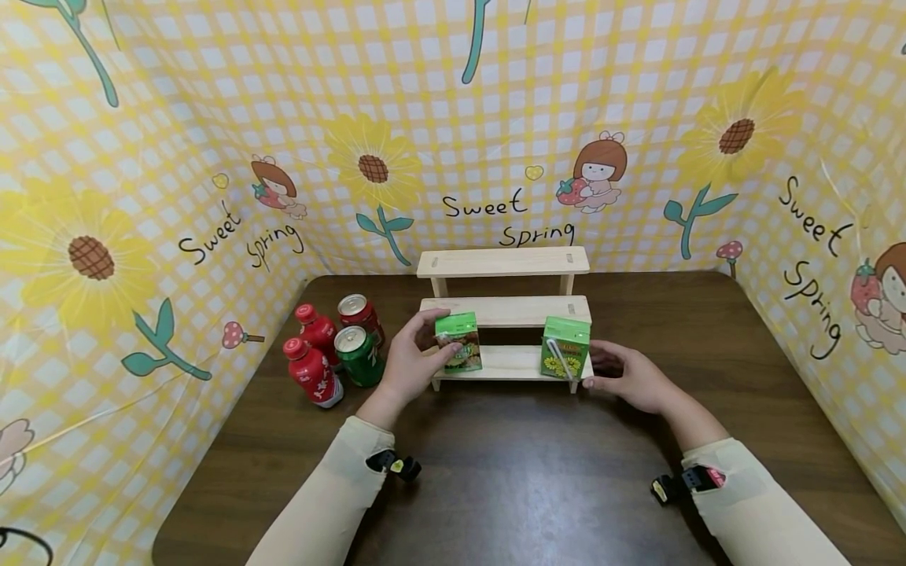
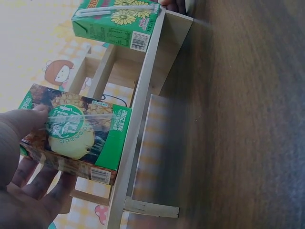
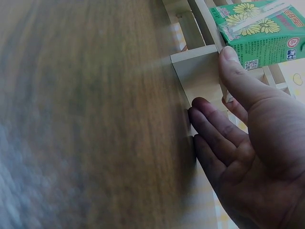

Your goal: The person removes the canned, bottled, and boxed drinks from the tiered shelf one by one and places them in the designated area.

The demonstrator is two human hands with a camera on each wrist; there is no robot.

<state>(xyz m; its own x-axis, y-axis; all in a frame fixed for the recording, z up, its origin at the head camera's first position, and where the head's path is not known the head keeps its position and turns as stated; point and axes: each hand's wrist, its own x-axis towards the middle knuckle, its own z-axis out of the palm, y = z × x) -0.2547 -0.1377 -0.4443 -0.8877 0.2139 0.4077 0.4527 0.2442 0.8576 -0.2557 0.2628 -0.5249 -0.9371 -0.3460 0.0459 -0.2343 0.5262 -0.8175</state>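
In the head view my left hand (image 1: 413, 358) holds a brown-and-green pineapple juice box (image 1: 467, 354) at the left end of the lowest board of a wooden tiered shelf (image 1: 510, 362). Its thumb lies across the printed front, and the other fingers pass under and behind the box (image 2: 76, 133). On the same board, at the right end, stands a green drink carton (image 1: 564, 358) with yellow flowers and a wrapped straw. Beside that end is my right hand (image 1: 633, 377), fingers loosely extended. In the right wrist view its thumb tip (image 3: 229, 53) is right at the board's corner, below the carton.
Left of the shelf, two red bottles (image 1: 311, 373) stand next to a green can (image 1: 361, 362) and a dark red can (image 1: 362, 316). The shelf's middle board (image 1: 502, 310) and top board (image 1: 502, 262) rise behind. Checked cloth (image 1: 453, 141) encloses the brown table (image 1: 524, 479) at back and sides.
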